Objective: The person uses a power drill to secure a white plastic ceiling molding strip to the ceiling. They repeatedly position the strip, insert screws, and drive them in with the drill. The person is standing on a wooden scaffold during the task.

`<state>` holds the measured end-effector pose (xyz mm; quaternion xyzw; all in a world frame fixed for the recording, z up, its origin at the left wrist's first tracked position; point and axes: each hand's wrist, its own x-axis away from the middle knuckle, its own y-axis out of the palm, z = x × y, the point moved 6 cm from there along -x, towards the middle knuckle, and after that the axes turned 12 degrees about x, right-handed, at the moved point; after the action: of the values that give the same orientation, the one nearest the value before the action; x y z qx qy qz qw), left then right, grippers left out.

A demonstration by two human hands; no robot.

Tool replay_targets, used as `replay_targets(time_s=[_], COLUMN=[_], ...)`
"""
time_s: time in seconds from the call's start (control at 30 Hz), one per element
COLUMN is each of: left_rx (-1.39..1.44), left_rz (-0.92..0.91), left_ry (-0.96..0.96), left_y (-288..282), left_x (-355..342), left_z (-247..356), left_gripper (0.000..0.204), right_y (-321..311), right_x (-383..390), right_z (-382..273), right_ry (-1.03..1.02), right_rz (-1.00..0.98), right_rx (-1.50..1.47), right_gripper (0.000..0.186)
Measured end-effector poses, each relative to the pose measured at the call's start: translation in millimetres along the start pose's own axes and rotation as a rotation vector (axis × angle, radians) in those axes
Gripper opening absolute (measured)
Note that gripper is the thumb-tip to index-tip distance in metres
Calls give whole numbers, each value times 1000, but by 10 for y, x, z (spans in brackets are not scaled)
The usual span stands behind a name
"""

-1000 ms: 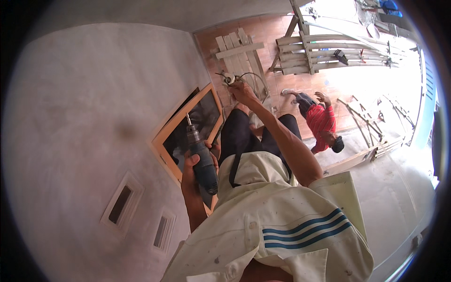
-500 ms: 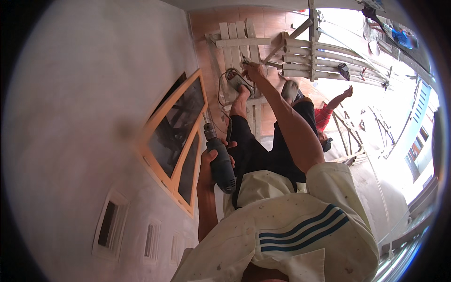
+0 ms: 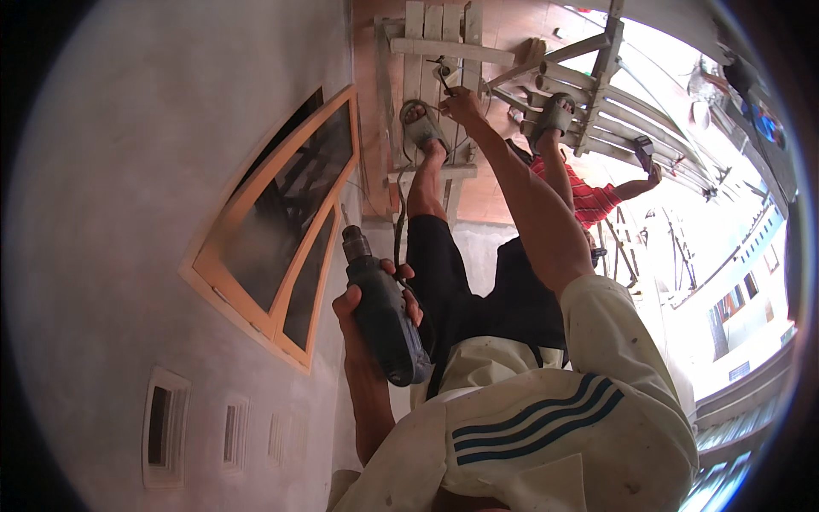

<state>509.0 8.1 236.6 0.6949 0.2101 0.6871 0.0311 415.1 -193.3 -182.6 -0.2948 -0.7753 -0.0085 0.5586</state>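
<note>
One drill: dark-bodied, held up before the left side of the trunk, chuck uppermost, bit slanting toward the window.
Left hand: wrapped about the drill body, thumb on the near side, fingers curled around the other.
Cord: dark, running from near the left fingers up past the left leg toward the sandal.
Right hand: stretched far forward, well apart from the drill, fingers drawn together, apparently pinching a thin dark lead, too small to tell exactly.
Left sandal: set over the pale slatted bench, just beside the right hand.
Right sandal: seen against the bamboo rails.
Window: orange-framed, dark-paned, angled out from the grey wall.
Wall: plastered, with small framed recesses below the window.
Co-worker: in red stripes, partly behind the right forearm, one arm extended toward the rails.
Shirt: cream, speckled, crossed by three blue stripes.
</note>
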Motion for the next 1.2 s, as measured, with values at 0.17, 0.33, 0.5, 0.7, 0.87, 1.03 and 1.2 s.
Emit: replay_targets(time_s=[0.17,0.33,0.5,0.7,0.87,1.03,1.2], left_rx=[14,-47,-122,-243,-341,-394,-437], left_rz=[-7,41,4,98,129,115,134], left_ry=[-52,-17,-52,-88,-103,-140,-139], left_y=[41,248,394,470,604,816,912], left_x=[-410,-897,-1246,-1515,-1644,-1662,-1478], left_z=[-389,-788,-1114,-1514,-1952,-2214,-2373], left_gripper=[69,66,61,59,58,57,57], right_y=[123,-604,-2293,-3801,-4390,-4440,-4568], right_x=[-476,-691,-673,-62,358,611,566], right_z=[336,1154,3111,5212,5694,6205,6223], right_ry=[-199,-613,-23,297,490,407,441], right_rz=[70,210,397,419,643,771,780], right_rx=[229,246,80,-624,-905,-1159,-1164], right_gripper=[43,36,33,40,36,34,37])
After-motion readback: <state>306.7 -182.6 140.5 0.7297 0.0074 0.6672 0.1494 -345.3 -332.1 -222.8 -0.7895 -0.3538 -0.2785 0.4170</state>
